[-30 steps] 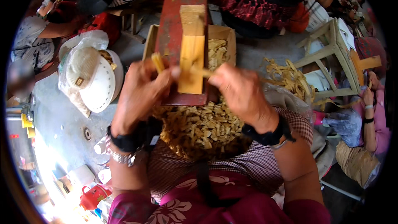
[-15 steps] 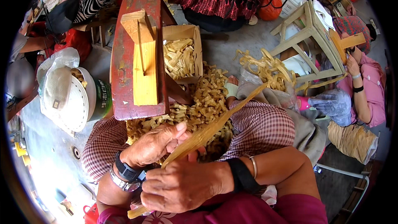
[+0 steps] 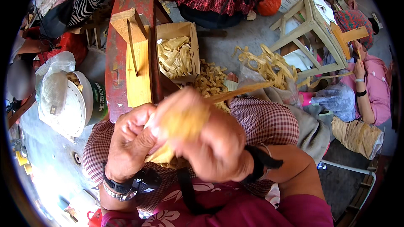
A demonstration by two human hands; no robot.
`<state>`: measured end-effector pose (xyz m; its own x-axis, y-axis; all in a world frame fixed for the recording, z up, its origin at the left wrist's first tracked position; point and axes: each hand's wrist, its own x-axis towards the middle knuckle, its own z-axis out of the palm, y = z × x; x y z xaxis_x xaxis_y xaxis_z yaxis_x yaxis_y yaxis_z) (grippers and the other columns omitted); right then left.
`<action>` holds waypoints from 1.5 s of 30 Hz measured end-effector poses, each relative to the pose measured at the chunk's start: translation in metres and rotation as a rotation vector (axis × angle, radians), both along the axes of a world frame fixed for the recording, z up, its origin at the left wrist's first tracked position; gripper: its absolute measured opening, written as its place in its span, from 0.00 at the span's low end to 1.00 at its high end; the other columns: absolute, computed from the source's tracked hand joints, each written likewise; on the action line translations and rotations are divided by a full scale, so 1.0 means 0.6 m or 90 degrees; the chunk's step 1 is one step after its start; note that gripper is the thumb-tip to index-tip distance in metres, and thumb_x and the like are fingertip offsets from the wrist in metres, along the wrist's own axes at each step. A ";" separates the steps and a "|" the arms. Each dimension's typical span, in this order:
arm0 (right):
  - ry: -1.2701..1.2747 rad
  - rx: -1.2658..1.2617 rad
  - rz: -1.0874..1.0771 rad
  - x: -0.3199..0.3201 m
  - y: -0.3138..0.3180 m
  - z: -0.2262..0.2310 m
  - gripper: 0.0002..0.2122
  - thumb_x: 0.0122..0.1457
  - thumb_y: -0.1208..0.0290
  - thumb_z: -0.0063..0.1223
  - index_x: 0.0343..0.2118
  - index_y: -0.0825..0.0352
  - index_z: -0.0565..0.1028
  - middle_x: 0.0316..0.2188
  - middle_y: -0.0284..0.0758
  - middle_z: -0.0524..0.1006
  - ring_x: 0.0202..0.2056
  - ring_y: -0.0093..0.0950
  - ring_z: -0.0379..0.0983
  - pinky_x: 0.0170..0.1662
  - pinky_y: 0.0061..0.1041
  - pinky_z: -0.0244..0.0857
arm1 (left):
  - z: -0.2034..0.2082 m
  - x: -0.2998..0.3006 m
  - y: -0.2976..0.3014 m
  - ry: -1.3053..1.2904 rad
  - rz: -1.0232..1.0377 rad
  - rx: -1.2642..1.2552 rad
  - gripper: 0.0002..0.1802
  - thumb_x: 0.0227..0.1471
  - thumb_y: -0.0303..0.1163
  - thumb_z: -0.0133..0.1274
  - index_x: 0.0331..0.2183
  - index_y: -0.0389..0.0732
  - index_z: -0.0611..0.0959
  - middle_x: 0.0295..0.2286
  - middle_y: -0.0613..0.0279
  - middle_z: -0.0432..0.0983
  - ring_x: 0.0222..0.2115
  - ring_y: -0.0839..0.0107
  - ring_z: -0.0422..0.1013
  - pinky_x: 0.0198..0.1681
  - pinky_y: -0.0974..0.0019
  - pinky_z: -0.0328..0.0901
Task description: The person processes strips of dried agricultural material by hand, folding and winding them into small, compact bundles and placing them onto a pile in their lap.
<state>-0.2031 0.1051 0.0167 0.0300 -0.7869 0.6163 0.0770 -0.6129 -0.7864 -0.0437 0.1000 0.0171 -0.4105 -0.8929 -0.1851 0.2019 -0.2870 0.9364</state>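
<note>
A long, flat tan-yellow strip (image 3: 235, 93) runs from the heap at the right into my hands above my lap. My left hand (image 3: 128, 138) is closed, its thumb and fingers pinching the folded part of the strip. Against it, my right hand (image 3: 223, 145) is closed round the strip, its fingers smeared by motion. The bunched yellow part between the hands is blurred, so its fold cannot be made out. Just beyond them, a pale wooden block stand (image 3: 144, 73) with a thin upright dark piece sits on a worn red bench (image 3: 115, 63).
A cardboard box (image 3: 195, 54) of short folded yellow pieces stands behind the bench, with a pile of such pieces (image 3: 208, 77) beside it. Loose strips (image 3: 273, 65) lie at right. A lidded bucket (image 3: 97, 98) stands at left. A person in pink (image 3: 374, 84) works by a wooden stool (image 3: 311, 29).
My hands have risen and come together, bunching the strip that was stretched slantwise between them. The lower loose end no longer shows. My view has shifted slightly.
</note>
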 end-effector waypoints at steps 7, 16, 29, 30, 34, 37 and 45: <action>0.080 0.354 0.059 -0.005 -0.022 -0.008 0.12 0.62 0.69 0.43 0.24 0.71 0.68 0.17 0.29 0.60 0.23 0.16 0.55 0.24 0.22 0.54 | 0.007 -0.002 -0.028 -0.535 0.127 -0.810 0.10 0.37 0.22 0.59 0.29 0.38 0.78 0.28 0.58 0.73 0.26 0.65 0.70 0.25 0.69 0.64; 0.222 0.267 0.160 -0.029 -0.023 -0.012 0.11 0.60 0.65 0.48 0.31 0.71 0.69 0.24 0.43 0.71 0.26 0.43 0.69 0.27 0.33 0.61 | -0.019 0.012 -0.022 -0.322 0.064 -0.592 0.11 0.48 0.28 0.57 0.31 0.35 0.73 0.27 0.55 0.75 0.26 0.66 0.73 0.29 0.70 0.67; 0.205 0.215 0.204 -0.055 -0.017 -0.028 0.12 0.64 0.64 0.39 0.37 0.70 0.68 0.23 0.39 0.71 0.25 0.33 0.73 0.29 0.26 0.64 | 0.000 0.003 -0.012 -0.040 -0.083 -0.226 0.25 0.48 0.27 0.57 0.48 0.31 0.73 0.37 0.56 0.76 0.35 0.70 0.72 0.41 0.72 0.64; 0.206 0.209 0.185 -0.053 -0.015 -0.032 0.12 0.64 0.64 0.39 0.37 0.70 0.69 0.24 0.39 0.71 0.25 0.32 0.73 0.29 0.26 0.64 | -0.010 0.002 -0.020 -0.128 -0.074 -0.369 0.26 0.45 0.28 0.60 0.47 0.31 0.75 0.35 0.56 0.76 0.36 0.68 0.71 0.42 0.71 0.63; 0.170 0.239 0.180 -0.040 -0.013 -0.037 0.10 0.63 0.69 0.41 0.40 0.70 0.68 0.29 0.38 0.73 0.32 0.26 0.73 0.36 0.23 0.65 | 0.002 -0.021 -0.019 -0.271 0.008 -0.525 0.23 0.48 0.25 0.56 0.48 0.33 0.75 0.37 0.54 0.74 0.39 0.64 0.69 0.44 0.67 0.65; 0.090 0.329 0.148 -0.027 -0.014 -0.042 0.20 0.62 0.64 0.44 0.52 0.70 0.57 0.26 0.32 0.73 0.23 0.16 0.65 0.27 0.15 0.59 | -0.029 -0.015 -0.020 -0.160 0.006 -0.429 0.22 0.56 0.40 0.48 0.46 0.32 0.76 0.40 0.51 0.73 0.42 0.63 0.68 0.45 0.66 0.63; 0.059 0.294 0.151 -0.042 -0.003 -0.072 0.33 0.60 0.43 0.37 0.54 0.72 0.57 0.26 0.32 0.75 0.27 0.17 0.69 0.32 0.17 0.63 | -0.012 -0.003 -0.007 0.247 -0.125 0.123 0.28 0.59 0.45 0.41 0.44 0.25 0.73 0.40 0.44 0.71 0.33 0.61 0.74 0.34 0.63 0.72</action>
<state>-0.2280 0.1030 -0.0266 0.2779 -0.9409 0.1934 0.0880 -0.1755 -0.9805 -0.0455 0.0960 0.0098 -0.6394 -0.7561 -0.1395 0.4513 -0.5159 0.7281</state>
